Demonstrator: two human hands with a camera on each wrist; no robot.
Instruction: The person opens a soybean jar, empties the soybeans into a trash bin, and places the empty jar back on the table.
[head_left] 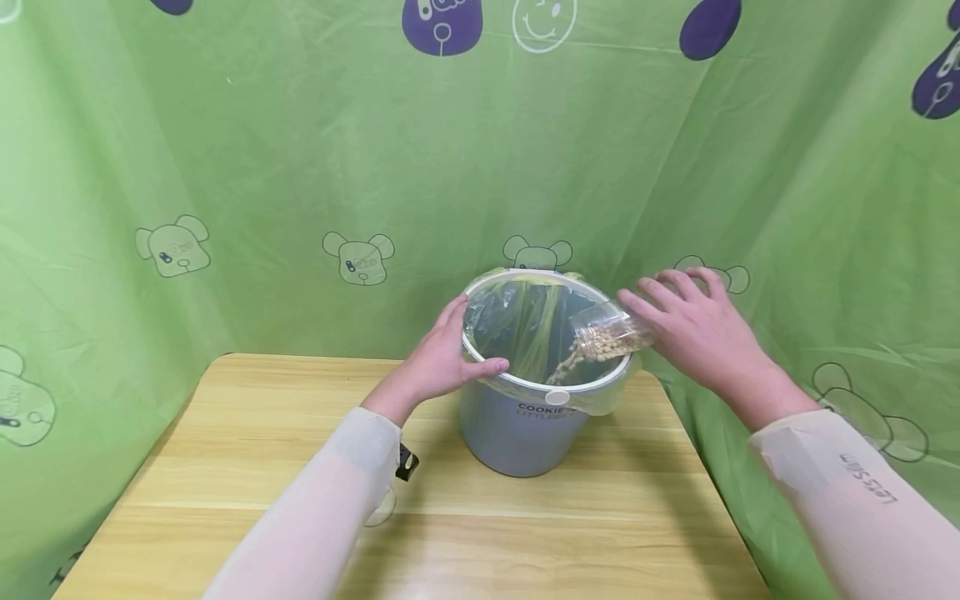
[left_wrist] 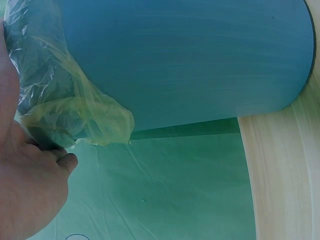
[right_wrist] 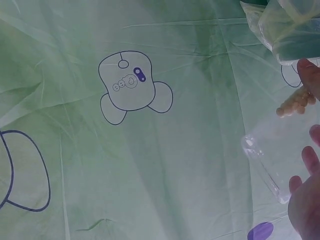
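A grey-blue trash bin [head_left: 517, 437] with a white rim stands on the table, lined with a thin yellowish plastic bag [left_wrist: 95, 120] folded over its edge. My left hand [head_left: 438, 358] grips the rim on the left, thumb over the near side. In my right hand [head_left: 708, 342] is a clear jar [head_left: 602, 317], tipped toward the bin with its mouth over the right side of the opening. Small beige bean-like pieces [head_left: 611, 343] lie along its lower wall and trickle out into the lined bin. The right wrist view shows the jar's clear base [right_wrist: 264, 167] beside the fingers.
The bin stands near the back edge of a light wooden table [head_left: 300, 467]. Green cloth [head_left: 420, 167] printed with bear heads hangs behind and at both sides. A small black object [head_left: 407, 462] shows beside the left sleeve.
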